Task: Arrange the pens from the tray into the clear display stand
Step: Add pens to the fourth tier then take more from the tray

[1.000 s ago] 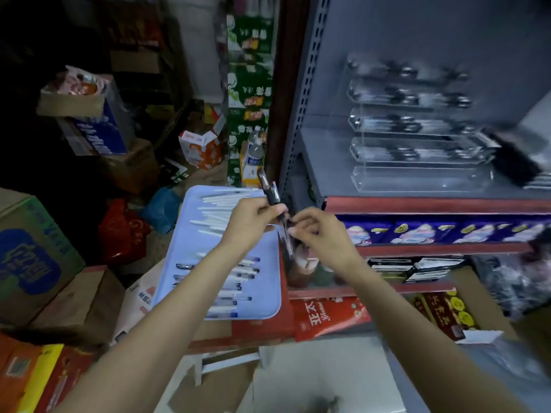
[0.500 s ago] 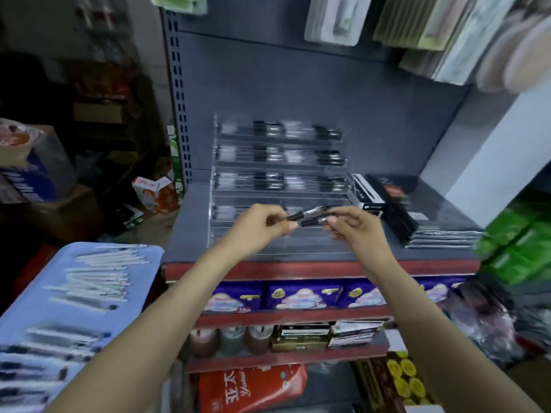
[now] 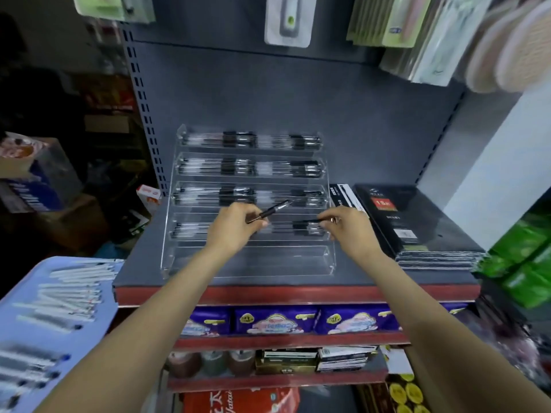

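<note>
Both hands hold pens over the clear display stand (image 3: 249,263).
Left hand (image 3: 235,228) grips a black pen (image 3: 269,210) angled up-right; right hand (image 3: 347,226) pinches another pen (image 3: 308,221) pointing left above the fourth tier.

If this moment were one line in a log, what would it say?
left hand: holds pen | right hand: lowering second pen into display stand | bottom tier: empty

A grey metal shelving unit (image 3: 298,114) with a perforated upright fills the centre of the frame. Red-edged shelves (image 3: 292,295) run below. Dim cardboard boxes (image 3: 35,177) crowd the left; a white wall (image 3: 489,174) stands right.
</note>
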### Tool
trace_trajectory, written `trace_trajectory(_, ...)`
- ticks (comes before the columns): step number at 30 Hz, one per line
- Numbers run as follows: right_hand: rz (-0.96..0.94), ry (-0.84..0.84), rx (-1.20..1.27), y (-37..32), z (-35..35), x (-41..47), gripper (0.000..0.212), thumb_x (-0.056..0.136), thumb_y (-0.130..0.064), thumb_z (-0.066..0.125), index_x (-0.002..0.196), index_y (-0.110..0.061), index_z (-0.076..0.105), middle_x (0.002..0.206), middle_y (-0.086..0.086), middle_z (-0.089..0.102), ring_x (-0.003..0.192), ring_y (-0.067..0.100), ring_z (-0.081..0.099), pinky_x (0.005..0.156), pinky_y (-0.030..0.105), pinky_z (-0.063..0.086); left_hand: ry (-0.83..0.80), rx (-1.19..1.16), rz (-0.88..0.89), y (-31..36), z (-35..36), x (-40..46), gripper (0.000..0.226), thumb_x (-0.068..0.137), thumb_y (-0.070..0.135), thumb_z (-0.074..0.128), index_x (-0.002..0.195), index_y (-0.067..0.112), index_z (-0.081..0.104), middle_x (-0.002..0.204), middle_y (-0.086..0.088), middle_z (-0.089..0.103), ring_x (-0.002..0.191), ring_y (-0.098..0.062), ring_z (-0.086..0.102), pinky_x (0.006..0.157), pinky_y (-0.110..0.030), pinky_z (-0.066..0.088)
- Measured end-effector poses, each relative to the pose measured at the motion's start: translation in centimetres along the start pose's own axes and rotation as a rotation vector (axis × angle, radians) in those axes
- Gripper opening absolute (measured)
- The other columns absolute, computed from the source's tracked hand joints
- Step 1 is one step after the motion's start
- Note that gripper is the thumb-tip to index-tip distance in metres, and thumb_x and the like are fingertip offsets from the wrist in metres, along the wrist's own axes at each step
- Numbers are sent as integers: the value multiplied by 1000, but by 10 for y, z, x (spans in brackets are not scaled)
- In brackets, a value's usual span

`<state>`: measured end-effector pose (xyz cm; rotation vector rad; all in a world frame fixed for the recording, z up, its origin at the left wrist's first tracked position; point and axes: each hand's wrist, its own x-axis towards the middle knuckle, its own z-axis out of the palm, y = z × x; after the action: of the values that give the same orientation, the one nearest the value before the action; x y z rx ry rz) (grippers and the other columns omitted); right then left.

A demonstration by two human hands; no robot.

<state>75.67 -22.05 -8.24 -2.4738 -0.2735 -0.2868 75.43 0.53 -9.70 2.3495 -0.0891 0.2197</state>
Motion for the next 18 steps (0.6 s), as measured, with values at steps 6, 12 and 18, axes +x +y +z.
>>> trace_trajectory(6,-15,-148,-272,8,8,-1,22,90,-20,60,111,-17,68,116,3,65,102,23,62,83,32,49,-39,220,6,11,7,5,12,86,39,63,88,28,69,81,3,66,79,-19,60,64,-28,40)
trace_trajectory(12,-62,-157,-403,7,7,-1,21,93,-21,55,110,-20,65,116,0,62,101,21,62,76,32,49,-119,431,148,14,9,5,18,90,39,56,99,28,68,98,5,64,93,-18,58,70,-28,41)
trace_trajectory(18,-57,-113,-361,6,6,-2,22,91,-25,58,112,-20,64,116,-1,63,101,19,62,77,30,48,-130,438,169,18,4,4,19,91,41,55,101,31,67,95,6,68,93,-18,60,69,-27,40)
